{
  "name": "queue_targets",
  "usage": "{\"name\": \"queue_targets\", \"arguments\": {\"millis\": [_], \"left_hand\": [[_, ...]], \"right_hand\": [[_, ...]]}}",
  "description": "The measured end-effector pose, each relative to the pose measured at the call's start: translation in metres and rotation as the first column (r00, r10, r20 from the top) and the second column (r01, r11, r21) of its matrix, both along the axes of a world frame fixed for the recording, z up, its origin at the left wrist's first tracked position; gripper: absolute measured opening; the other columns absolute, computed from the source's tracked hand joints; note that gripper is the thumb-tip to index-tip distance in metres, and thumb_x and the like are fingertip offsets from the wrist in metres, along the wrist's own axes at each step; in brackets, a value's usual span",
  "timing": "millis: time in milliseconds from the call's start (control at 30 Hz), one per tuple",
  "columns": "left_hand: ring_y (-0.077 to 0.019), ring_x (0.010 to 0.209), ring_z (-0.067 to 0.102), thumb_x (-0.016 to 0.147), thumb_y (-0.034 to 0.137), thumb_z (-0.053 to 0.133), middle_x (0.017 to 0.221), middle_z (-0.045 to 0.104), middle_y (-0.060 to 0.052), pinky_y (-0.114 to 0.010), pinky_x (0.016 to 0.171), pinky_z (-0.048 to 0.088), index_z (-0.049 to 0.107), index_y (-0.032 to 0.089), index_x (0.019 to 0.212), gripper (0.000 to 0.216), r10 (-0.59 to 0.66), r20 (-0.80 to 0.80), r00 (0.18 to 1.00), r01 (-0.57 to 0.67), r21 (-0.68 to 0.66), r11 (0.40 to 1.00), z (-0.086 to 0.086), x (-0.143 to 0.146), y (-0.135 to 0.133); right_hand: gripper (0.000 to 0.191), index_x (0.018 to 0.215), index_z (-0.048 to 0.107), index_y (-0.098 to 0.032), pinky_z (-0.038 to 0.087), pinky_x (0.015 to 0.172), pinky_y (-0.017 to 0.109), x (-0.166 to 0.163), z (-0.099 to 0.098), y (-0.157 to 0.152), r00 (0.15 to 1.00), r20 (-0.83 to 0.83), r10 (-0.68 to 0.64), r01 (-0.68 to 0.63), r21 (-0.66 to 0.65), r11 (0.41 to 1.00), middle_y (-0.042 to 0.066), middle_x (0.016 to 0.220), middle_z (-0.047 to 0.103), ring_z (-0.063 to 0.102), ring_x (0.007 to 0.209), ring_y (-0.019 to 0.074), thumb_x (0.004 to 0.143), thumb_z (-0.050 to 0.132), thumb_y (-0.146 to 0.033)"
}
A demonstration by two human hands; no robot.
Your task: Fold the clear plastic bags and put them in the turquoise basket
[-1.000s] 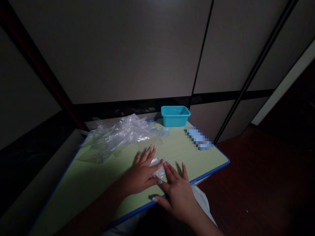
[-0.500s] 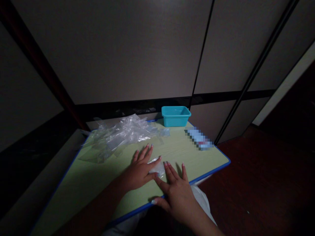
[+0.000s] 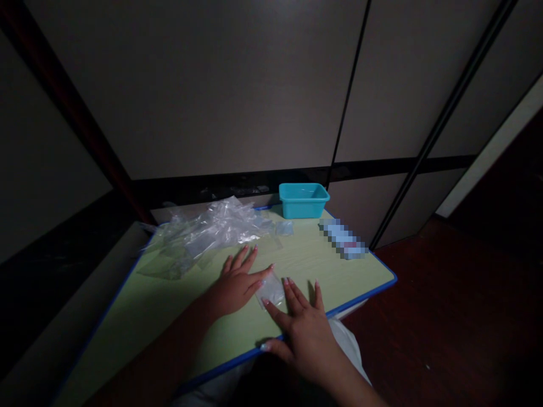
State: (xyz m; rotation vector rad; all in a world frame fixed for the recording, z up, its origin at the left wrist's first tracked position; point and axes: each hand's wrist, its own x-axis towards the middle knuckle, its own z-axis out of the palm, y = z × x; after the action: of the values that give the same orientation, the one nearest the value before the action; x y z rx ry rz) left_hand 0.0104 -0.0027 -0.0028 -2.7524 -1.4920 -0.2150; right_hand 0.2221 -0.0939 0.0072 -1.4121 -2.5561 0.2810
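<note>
A small folded square of clear plastic [image 3: 271,289] lies flat on the pale green table [image 3: 356,277], between my two hands. My left hand [image 3: 235,285] rests with its fingers spread, its index fingertip and thumb at the square's upper left edge. From the right, my right hand [image 3: 303,322] reaches over the near corner; its index fingertip touches the plastic and the other fingers are stretched out on the table beside it. Neither hand grips anything. Beyond them sits another flat plastic square [image 3: 284,228].
A loose heap of crumpled clear plastic bags [image 3: 224,226] covers the back left of the table. A turquoise basket [image 3: 303,203] stands at the back edge, with a blurred-out flat item [image 3: 343,238] to its right. Behind the table rises a panelled cupboard front [image 3: 237,90].
My left hand has slid a little left, uncovering more of the plastic square. My right hand stays almost in place.
</note>
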Motion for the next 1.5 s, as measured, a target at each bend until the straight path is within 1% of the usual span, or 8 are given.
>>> {"name": "queue_targets", "arguments": {"millis": [200,333,567,733,900,1133,1267,1500], "left_hand": [[-0.035,0.138,0.001,0.09,0.029,0.042,0.152,0.007,0.004,-0.06,0.103,0.017,0.038,0.046,0.131,0.045,0.014,0.005,1.0,-0.014,-0.023,1.0,0.002,-0.001,0.0],[-0.0337,0.138,0.002,0.091,0.032,0.041,0.153,0.006,0.002,-0.058,0.104,0.017,0.04,0.044,0.131,0.042,0.001,0.029,1.0,-0.001,-0.009,1.0,-0.001,-0.002,0.0],[-0.0342,0.138,0.001,0.091,0.031,0.04,0.152,0.008,0.002,-0.057,0.104,0.018,0.04,0.044,0.131,0.042,0.02,0.042,0.999,-0.018,-0.056,0.998,0.002,0.0,-0.001],[-0.0354,0.137,0.001,0.091,0.031,0.04,0.152,0.006,0.002,-0.058,0.103,0.017,0.034,0.046,0.133,0.045,0.033,0.04,0.999,-0.029,-0.082,0.996,0.002,0.0,-0.002],[-0.0333,0.138,0.004,0.092,0.03,0.04,0.153,0.006,0.003,-0.057,0.104,0.016,0.03,0.046,0.135,0.047,-0.021,0.067,0.998,0.022,-0.023,0.999,0.005,0.0,-0.001],[-0.0293,0.138,0.007,0.091,0.035,0.043,0.151,0.016,0.006,-0.05,0.107,0.017,0.05,0.045,0.123,0.034,-0.15,0.14,0.979,0.152,-0.004,0.988,0.013,-0.001,0.002],[-0.0289,0.138,0.004,0.09,0.04,0.045,0.152,0.012,0.008,-0.05,0.107,0.017,0.056,0.045,0.117,0.03,-0.2,0.16,0.967,0.212,-0.063,0.975,0.013,-0.003,0.002],[-0.031,0.138,0.005,0.089,0.037,0.047,0.152,0.01,0.007,-0.055,0.106,0.013,0.051,0.047,0.121,0.034,-0.122,0.104,0.987,0.131,-0.079,0.988,0.012,-0.002,0.002]], "right_hand": [[0.071,0.142,0.016,-0.038,0.0,0.099,0.068,0.002,0.006,0.001,0.999,-0.034,0.016,-0.015,0.038,0.999,0.011,0.151,0.007,0.009,0.137,0.0346,0.081,0.042,-0.064],[0.073,0.145,0.004,-0.027,-0.002,0.105,0.061,-0.003,0.014,0.01,0.996,-0.053,0.073,-0.071,0.035,0.997,0.008,0.151,0.008,0.01,0.138,0.0271,0.087,0.034,-0.06],[0.08,0.145,0.011,-0.022,0.0,0.107,0.056,-0.011,0.011,0.019,0.993,0.004,0.116,-0.116,-0.03,0.993,0.014,0.15,0.007,0.006,0.138,0.0264,0.083,0.032,-0.067],[0.084,0.145,0.012,-0.029,0.002,0.106,0.057,-0.011,0.009,0.016,0.997,0.01,0.074,-0.073,-0.047,0.996,0.017,0.149,0.009,0.002,0.138,0.0298,0.077,0.039,-0.072],[0.08,0.142,0.02,-0.037,0.003,0.104,0.059,-0.011,0.008,0.016,0.998,0.009,0.067,-0.066,-0.056,0.996,0.014,0.15,0.006,0.0,0.137,0.0331,0.074,0.044,-0.072],[0.081,0.141,0.024,-0.037,0.004,0.104,0.06,-0.01,0.009,0.016,0.998,0.024,0.059,-0.057,-0.054,0.997,0.013,0.151,0.005,-0.001,0.137,0.0349,0.072,0.051,-0.07],[0.082,0.14,0.026,-0.037,0.004,0.104,0.059,-0.01,0.01,0.017,0.998,0.03,0.055,-0.053,-0.065,0.996,0.013,0.151,0.005,-0.001,0.136,0.0354,0.071,0.053,-0.07],[0.082,0.14,0.027,-0.037,0.005,0.104,0.059,-0.011,0.011,0.017,0.999,0.027,0.04,-0.037,-0.097,0.995,0.013,0.151,0.001,-0.002,0.136,0.0357,0.07,0.051,-0.072]]}}
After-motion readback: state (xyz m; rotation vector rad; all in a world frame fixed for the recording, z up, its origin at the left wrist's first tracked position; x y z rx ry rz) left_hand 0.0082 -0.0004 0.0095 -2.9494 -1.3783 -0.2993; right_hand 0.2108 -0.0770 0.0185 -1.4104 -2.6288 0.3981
